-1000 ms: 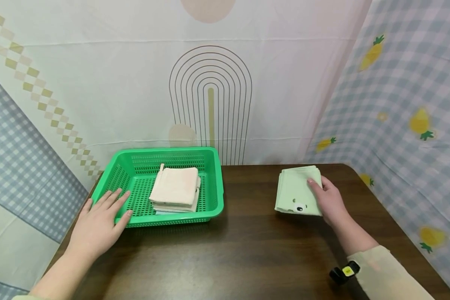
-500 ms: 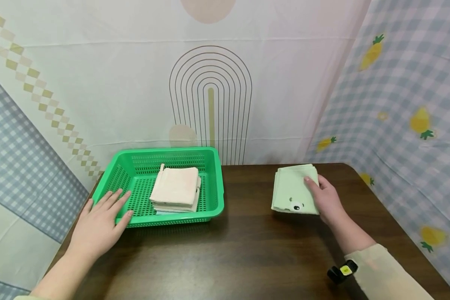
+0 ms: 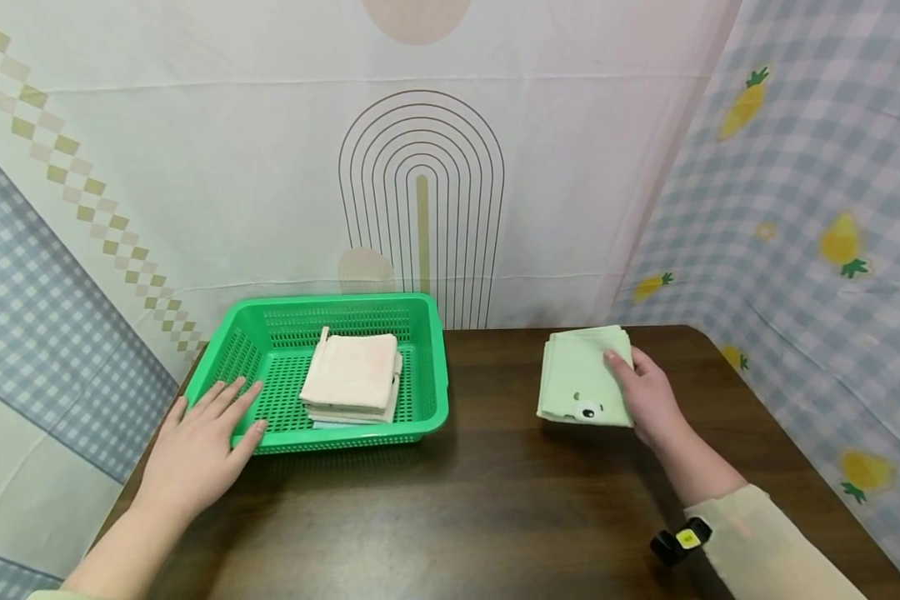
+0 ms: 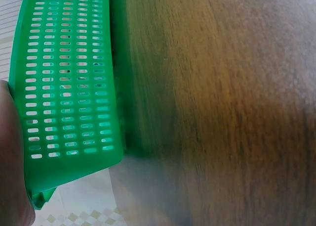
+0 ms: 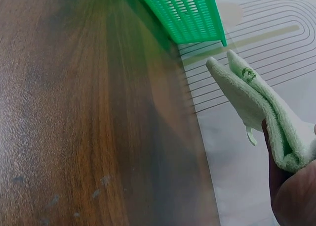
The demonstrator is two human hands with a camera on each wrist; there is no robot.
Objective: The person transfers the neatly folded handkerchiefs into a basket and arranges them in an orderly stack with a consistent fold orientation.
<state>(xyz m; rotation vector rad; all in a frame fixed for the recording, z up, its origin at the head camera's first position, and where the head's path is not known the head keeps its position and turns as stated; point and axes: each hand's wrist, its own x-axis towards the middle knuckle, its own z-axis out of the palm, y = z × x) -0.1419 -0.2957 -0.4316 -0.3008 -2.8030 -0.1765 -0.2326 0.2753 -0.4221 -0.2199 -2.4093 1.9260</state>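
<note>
My right hand [image 3: 648, 397] pinches a folded pale green towel [image 3: 581, 375] by its right edge, thumb on top. A small embroidered face shows near the towel's front edge. In the right wrist view the towel [image 5: 266, 107] appears in folded layers with a little hanging loop, raised off the table. My left hand [image 3: 198, 446] rests with spread, straight fingers over the front left corner of a green plastic basket [image 3: 438, 367]. Inside the basket lies a stack of folded cream towels [image 3: 351, 372], with a bit of light blue at the bottom.
The brown wooden table [image 3: 450, 525] carries the basket at its back left. A white patterned curtain [image 3: 585, 167] hangs along the back edge, and a blue checked cloth with pineapples [image 3: 802, 275] hangs at the right. A black wrist strap [image 3: 681, 540] sits at the right sleeve.
My right hand has shifted slightly left and back, carrying the green towel with it. The left hand, basket and cream towels stay where they were.
</note>
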